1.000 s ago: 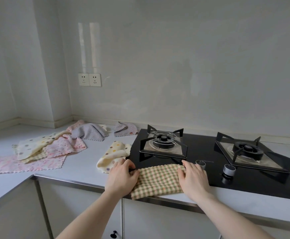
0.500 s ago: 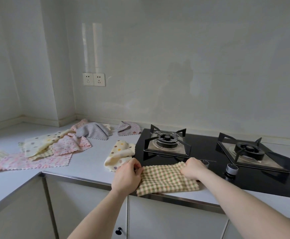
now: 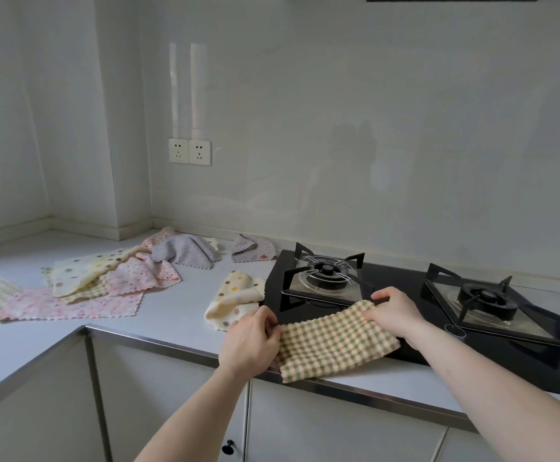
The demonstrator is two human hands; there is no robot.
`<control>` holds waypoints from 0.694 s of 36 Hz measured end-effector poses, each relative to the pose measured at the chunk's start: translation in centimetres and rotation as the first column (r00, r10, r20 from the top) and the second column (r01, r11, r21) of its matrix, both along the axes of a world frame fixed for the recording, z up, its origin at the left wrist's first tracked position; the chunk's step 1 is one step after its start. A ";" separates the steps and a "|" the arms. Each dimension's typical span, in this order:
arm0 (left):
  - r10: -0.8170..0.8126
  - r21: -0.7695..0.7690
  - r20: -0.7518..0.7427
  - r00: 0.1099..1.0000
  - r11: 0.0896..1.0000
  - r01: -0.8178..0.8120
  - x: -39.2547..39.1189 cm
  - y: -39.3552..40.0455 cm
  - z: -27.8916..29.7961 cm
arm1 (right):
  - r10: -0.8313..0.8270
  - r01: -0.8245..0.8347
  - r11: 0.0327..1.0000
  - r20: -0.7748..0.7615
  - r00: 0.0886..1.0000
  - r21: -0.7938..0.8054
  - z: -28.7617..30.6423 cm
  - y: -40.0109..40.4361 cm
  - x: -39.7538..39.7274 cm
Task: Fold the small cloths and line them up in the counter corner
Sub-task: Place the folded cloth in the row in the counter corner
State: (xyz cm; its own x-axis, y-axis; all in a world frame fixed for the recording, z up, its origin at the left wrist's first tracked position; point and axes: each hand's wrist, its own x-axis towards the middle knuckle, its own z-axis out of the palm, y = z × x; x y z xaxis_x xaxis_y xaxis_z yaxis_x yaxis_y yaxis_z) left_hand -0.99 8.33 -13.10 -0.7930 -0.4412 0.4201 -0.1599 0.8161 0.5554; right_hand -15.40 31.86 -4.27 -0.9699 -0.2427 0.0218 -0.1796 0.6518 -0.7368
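Two bare hands hold a green-and-cream checked cloth [image 3: 333, 343] at the front edge of a kitchen counter [image 3: 175, 305].

Low in the centre of the frame, the left hand [image 3: 250, 341] pinches the cloth's left edge, fingers curled round the fabric. The right hand [image 3: 393, 310] grips its upper right corner, fingers curled over it, above the black gas hob [image 3: 402, 328]. The cloth lies partly on the hob, partly on the counter's front lip. Just left of it sits a crumpled cream dotted cloth [image 3: 235, 300]. Farther left, towards the counter corner, a loose heap of pink and cream cloths [image 3: 98, 281] lies unfolded, with a grey cloth [image 3: 188, 251] and a small dotted cloth [image 3: 253, 250] by the wall.
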 end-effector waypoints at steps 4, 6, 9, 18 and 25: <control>0.007 0.017 -0.002 1.000 1.000 -0.007 0.1 0.0 0.1 | -0.004 0.004 1.000 -0.013 1.000 -0.027 0.5 0.0 0.2; 0.008 0.034 -0.001 1.000 0.999 -0.008 0.0 -0.1 0.0 | 0.014 -0.015 0.999 -0.019 1.000 -0.030 0.8 -0.3 0.5; 0.018 0.050 0.002 1.000 0.999 -0.019 -0.2 -0.2 -0.1 | 0.039 -0.040 0.998 -0.030 0.999 -0.042 1.3 -0.8 1.1; 0.024 0.064 0.024 0.999 0.998 -0.026 0.0 -0.1 0.2 | 0.187 -0.189 0.977 -0.035 0.982 -0.093 1.7 -4.5 4.1; 0.028 0.074 0.026 0.999 0.997 -0.030 0.0 0.0 0.3 | 0.337 -0.334 0.939 0.029 0.941 -0.080 -0.1 -7.8 6.6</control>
